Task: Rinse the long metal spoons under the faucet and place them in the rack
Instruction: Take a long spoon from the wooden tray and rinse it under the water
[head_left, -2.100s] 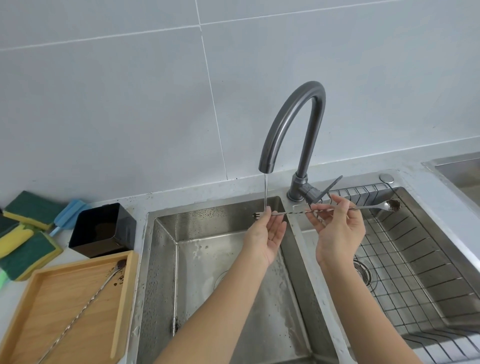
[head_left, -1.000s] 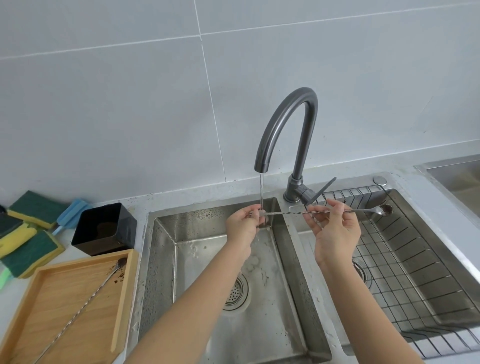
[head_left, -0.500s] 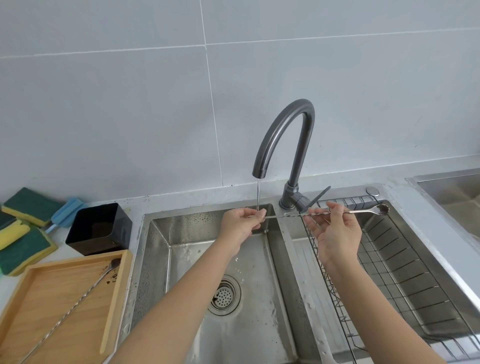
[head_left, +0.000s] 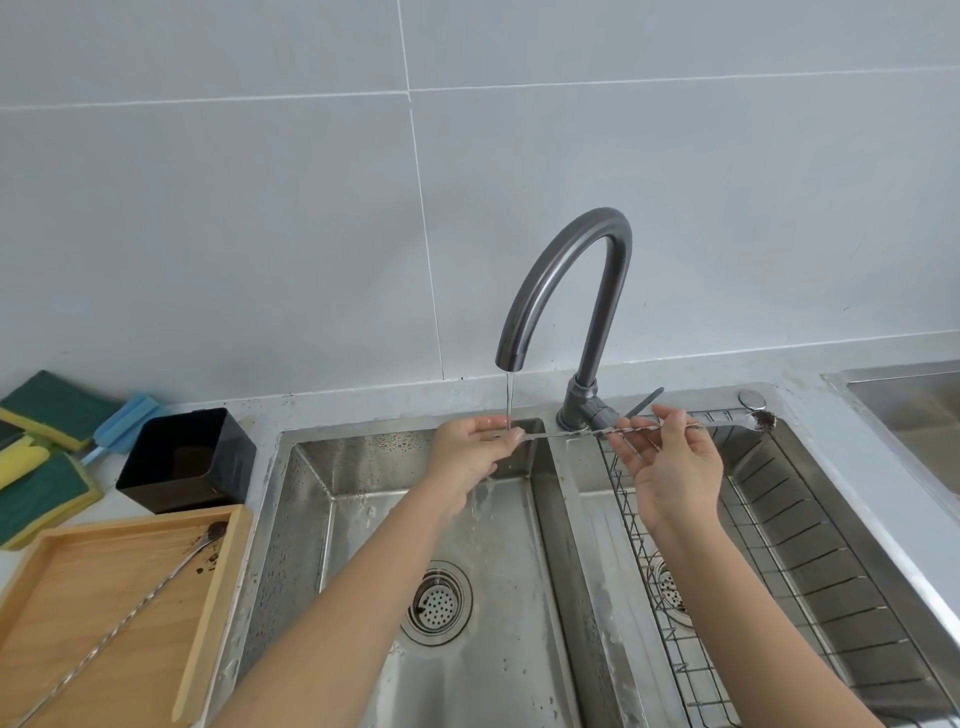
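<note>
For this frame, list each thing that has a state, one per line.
faucet: running, thin stream into the left basin
held spoon: level, gripped at both ends, bowl end dirty, other end under the stream
left hand: shut on held spoon
right hand: pinching held spoon's shaft
second spoon: lying in the wooden tray, dirty
rack: no spoons visible
</note>
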